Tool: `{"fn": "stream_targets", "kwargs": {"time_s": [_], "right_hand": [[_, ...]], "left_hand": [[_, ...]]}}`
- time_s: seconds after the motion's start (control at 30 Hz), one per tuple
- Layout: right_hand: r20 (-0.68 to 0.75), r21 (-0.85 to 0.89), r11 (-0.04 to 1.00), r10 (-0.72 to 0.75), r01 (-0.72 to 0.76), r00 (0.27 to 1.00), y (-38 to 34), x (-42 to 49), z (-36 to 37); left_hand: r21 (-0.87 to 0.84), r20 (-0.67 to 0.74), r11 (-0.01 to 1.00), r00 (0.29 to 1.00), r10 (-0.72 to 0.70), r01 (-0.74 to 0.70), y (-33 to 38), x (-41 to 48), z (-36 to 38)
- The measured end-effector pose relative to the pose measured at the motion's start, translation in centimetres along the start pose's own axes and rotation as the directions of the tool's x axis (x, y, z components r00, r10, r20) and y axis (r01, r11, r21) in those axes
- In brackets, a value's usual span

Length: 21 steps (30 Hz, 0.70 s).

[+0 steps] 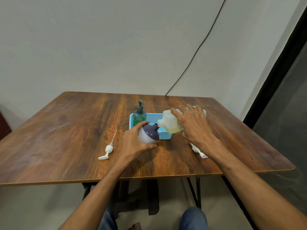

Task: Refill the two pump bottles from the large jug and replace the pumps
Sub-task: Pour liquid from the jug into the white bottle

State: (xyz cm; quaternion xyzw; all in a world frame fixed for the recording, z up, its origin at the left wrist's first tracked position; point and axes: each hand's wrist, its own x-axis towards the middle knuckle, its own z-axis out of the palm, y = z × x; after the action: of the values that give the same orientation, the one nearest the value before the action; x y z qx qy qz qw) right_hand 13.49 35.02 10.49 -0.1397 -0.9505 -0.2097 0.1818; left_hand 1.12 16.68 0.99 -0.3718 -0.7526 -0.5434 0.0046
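Over the wooden table [66, 130] my left hand [134, 143] is curled round the purple-topped bottle [149, 135], tilted just in front of the blue basket [154, 117], and my right hand [194, 123] grips the big jug [167, 122], tipped so its spout meets the bottle's neck.

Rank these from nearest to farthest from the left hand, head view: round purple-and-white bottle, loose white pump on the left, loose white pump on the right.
1. Round purple-and-white bottle: gripped by the left hand.
2. Left white pump: lying just left of it.
3. Right white pump: across, under the right forearm.
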Motion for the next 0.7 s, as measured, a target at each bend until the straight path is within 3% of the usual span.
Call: {"fn": "stream_targets", "kwargs": {"time_s": [0.23, 0.37, 0.7], "right_hand": [[-0.008, -0.009, 1.0, -0.011, 0.011, 1.0, 0.1, 0.0, 0.1], [-0.003, 0.001, 1.0, -0.013, 0.013, 1.0, 0.1, 0.0, -0.1], [0.01, -0.001, 1.0, -0.018, 0.018, 1.0, 0.1, 0.0, -0.3]], "left_hand": [[0.049, -0.006, 0.998, 0.999, 0.05, -0.05, 0.6, -0.3, -0.4], [0.012, -0.011, 1.0, 1.0, -0.027, 0.027, -0.2, 0.2, 0.4], [0.114, -0.038, 0.964, 0.97, -0.238, 0.241, -0.6, 1.7, 1.8]]}}
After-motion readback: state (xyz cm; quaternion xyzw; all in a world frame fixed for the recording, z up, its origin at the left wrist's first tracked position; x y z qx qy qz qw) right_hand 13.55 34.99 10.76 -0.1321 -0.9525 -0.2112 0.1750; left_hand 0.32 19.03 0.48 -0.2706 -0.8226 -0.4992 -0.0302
